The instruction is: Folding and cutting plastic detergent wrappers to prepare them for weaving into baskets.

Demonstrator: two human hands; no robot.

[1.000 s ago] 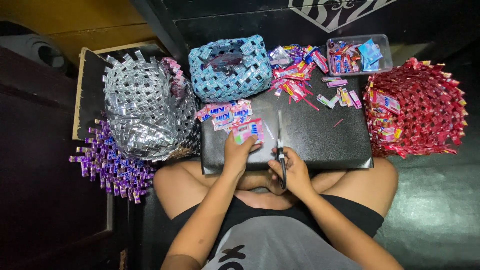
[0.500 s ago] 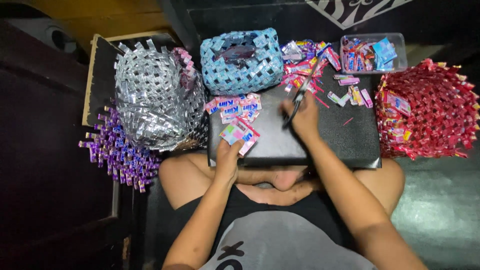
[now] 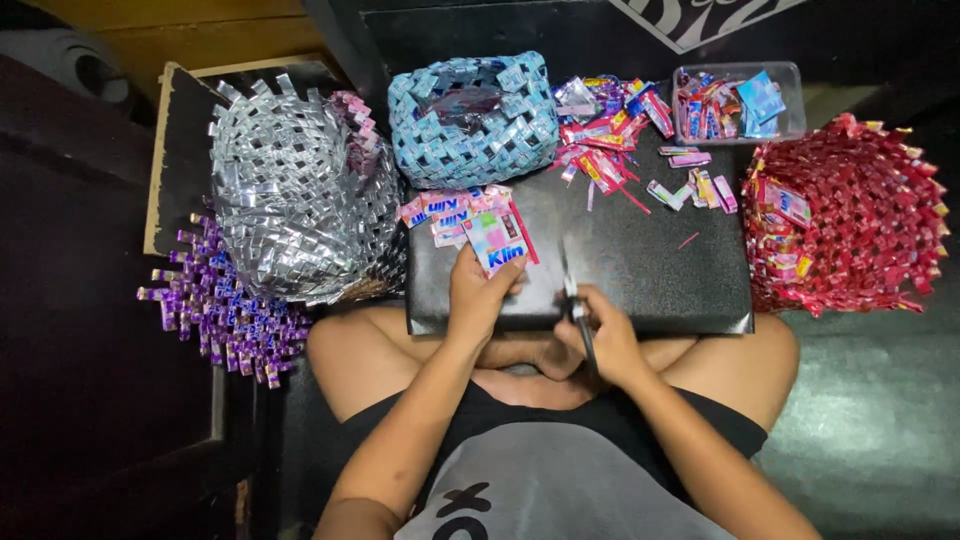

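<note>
A person sits cross-legged with a black board (image 3: 650, 270) on the lap. The left hand (image 3: 478, 295) is at the near edge of the board, its grip shut on a pink wrapper (image 3: 500, 240) that sticks out at 12 o'clock from the fingers. The right hand (image 3: 605, 335) is just at 3 o'clock from the left hand, its grip closed around scissors (image 3: 572, 290) whose blades point to 12 o'clock over the board. More pink wrappers (image 3: 445, 215) lie in a small pile just past the held one. At 10 o'clock from the hands stands a silver woven basket (image 3: 290, 200), and a purple woven piece (image 3: 220, 310) lies beside it at 9 o'clock. At 12 o'clock, at the far edge of the board, sits a blue woven basket (image 3: 470, 120). At 1 o'clock lie loose scraps (image 3: 610, 130) in pink and red, and past them a clear box (image 3: 790, 100) with more wrappers. At 3 o'clock sits a red woven basket (image 3: 850, 220).
</note>
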